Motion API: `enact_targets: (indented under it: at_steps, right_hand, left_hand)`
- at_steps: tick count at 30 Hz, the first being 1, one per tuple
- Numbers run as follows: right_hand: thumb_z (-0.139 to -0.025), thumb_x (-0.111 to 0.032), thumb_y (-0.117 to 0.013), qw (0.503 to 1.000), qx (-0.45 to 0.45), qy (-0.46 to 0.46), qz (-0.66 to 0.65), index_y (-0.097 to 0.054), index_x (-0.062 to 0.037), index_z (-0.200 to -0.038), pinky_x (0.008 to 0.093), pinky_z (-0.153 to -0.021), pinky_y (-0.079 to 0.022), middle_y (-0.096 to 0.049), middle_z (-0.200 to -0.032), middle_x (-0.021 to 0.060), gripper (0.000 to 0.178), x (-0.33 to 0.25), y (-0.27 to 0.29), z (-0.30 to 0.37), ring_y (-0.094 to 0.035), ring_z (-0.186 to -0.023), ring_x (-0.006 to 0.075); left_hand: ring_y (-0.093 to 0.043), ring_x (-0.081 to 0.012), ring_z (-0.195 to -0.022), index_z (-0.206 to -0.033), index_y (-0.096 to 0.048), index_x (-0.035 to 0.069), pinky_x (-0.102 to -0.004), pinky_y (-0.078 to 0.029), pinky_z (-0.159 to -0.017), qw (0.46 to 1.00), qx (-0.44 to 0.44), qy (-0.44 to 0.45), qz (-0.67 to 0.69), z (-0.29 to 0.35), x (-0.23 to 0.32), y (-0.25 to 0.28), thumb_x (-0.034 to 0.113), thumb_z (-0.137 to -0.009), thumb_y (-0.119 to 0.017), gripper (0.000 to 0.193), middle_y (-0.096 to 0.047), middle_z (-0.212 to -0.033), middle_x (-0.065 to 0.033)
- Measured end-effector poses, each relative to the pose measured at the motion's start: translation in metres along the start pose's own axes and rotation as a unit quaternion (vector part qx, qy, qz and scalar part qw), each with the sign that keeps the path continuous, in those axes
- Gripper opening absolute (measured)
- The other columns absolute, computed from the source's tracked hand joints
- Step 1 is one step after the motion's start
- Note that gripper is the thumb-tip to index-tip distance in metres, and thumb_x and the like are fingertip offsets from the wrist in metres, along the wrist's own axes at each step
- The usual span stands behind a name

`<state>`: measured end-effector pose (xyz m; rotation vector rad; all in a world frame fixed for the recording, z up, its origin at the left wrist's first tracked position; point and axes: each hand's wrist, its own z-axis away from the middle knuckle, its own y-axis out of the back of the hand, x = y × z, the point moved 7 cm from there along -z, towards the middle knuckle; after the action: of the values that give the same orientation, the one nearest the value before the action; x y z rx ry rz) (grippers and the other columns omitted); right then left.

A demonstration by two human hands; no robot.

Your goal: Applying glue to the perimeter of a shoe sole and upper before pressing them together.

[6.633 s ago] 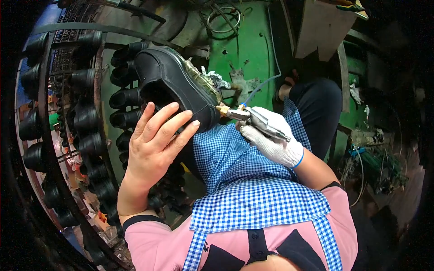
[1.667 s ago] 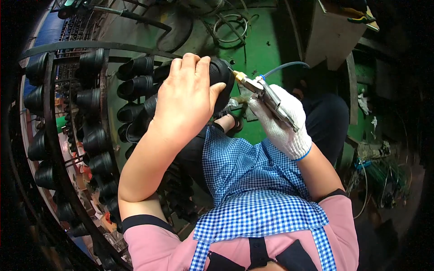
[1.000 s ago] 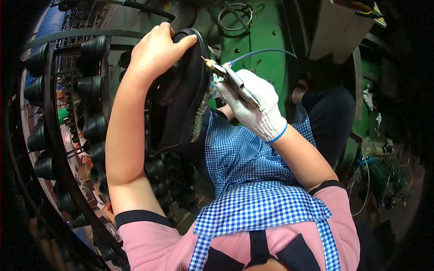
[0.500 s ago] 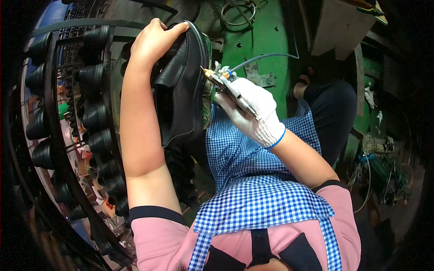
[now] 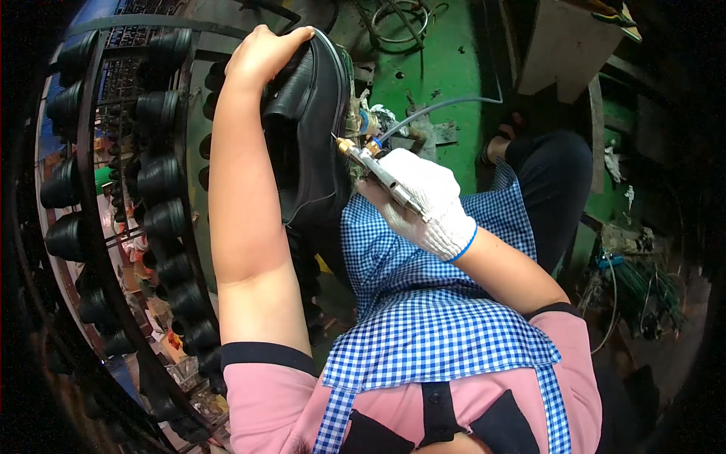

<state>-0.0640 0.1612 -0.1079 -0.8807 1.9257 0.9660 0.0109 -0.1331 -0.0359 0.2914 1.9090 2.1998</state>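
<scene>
A black leather shoe (image 5: pixel 321 129) is tilted on its side in front of me, its opening toward my left arm. My bare left hand (image 5: pixel 263 57) is closed around its far end, with the thumb on the sole's edge. My right hand (image 5: pixel 432 193), in a white knit glove with a blue cuff, grips a slim metal applicator gun (image 5: pixel 389 178). The gun's brass nozzle and thin needle point at the seam between the shoe's upper and sole; whether the needle touches cannot be made out. A grey hose (image 5: pixel 442 101) runs from the gun toward the far right.
On the left, a dark metal rack (image 5: pixel 92 144) carries several black shoes (image 5: pixel 160 113). A green surface (image 5: pixel 454 68) with grey residue and a coiled cable (image 5: pixel 401 26) lies ahead. A pale board (image 5: pixel 571 49) stands at the far right, a bundle of green strands (image 5: pixel 643 291) below it.
The gun's nozzle has moved slightly nearer to me along the shoe's seam, my gloved hand with it. The shoe has shifted a little; my left hand still holds it.
</scene>
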Motion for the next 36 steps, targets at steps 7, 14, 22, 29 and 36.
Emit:
enact_targets:
  at_steps: [7, 14, 22, 29, 36]
  right_hand:
    - [-0.083, -0.012, -0.081, 0.997, -0.061, -0.039, -0.021, -0.073, -0.0073, -0.096, 0.0339, -0.059, -0.055, -0.068, -0.080, 0.0097, 0.017, -0.003, -0.002, 0.017, -0.069, -0.067, 0.0275]
    - [-0.085, -0.027, -0.079, 0.997, -0.073, -0.005, -0.025, -0.068, -0.0116, -0.091, 0.0357, -0.054, -0.053, -0.063, -0.074, 0.0071, 0.021, -0.011, 0.000, 0.034, -0.066, -0.062, 0.0262]
    - [-0.083, -0.027, -0.081, 0.996, -0.070, 0.005, -0.053, -0.069, -0.0111, -0.097, 0.0347, -0.056, -0.056, -0.066, -0.082, 0.0075, 0.025, -0.016, 0.006, 0.045, -0.068, -0.066, 0.0260]
    - [-0.093, -0.010, -0.071, 0.991, 0.013, -0.132, -0.033, -0.066, -0.0019, -0.107, 0.0314, -0.067, -0.051, -0.060, -0.084, 0.0105, 0.017, 0.054, 0.032, 0.024, -0.063, -0.075, 0.0200]
    - [-0.100, -0.041, -0.059, 0.988, -0.066, -0.137, 0.021, -0.063, -0.0139, -0.130, 0.0420, -0.082, -0.055, -0.064, -0.102, 0.0164, 0.041, 0.111, -0.034, 0.008, -0.066, -0.095, 0.0353]
  left_hand:
    - [-0.069, -0.0244, -0.065, -0.090, -0.072, 0.000, -0.0363, -0.053, -0.066, 0.999, 0.049, -0.007, 0.004, -0.003, -0.003, -0.004, 0.073, -0.072, -0.065, 0.075, -0.070, -0.073, -0.0129]
    - [-0.067, -0.0267, -0.072, -0.115, -0.063, -0.012, -0.0364, -0.053, -0.063, 1.000, -0.007, -0.011, 0.023, -0.008, -0.006, -0.008, 0.068, -0.075, -0.071, 0.091, -0.070, -0.091, -0.0215]
    - [-0.069, -0.0291, -0.079, -0.116, -0.063, -0.012, -0.0379, -0.054, -0.065, 1.000, -0.018, -0.010, 0.014, -0.015, -0.013, -0.015, 0.069, -0.075, -0.071, 0.092, -0.070, -0.096, -0.0225]
    - [-0.066, -0.0376, -0.118, -0.124, -0.066, -0.002, -0.0476, -0.051, -0.100, 0.995, 0.053, -0.048, -0.066, 0.008, 0.017, 0.001, 0.074, -0.075, -0.064, 0.091, -0.068, -0.124, -0.0255]
    - [-0.063, -0.0350, -0.111, -0.116, -0.065, 0.003, -0.0419, -0.051, -0.094, 0.936, 0.109, -0.333, 0.018, 0.115, 0.089, 0.009, 0.039, -0.080, -0.080, 0.053, -0.065, -0.116, -0.0153]
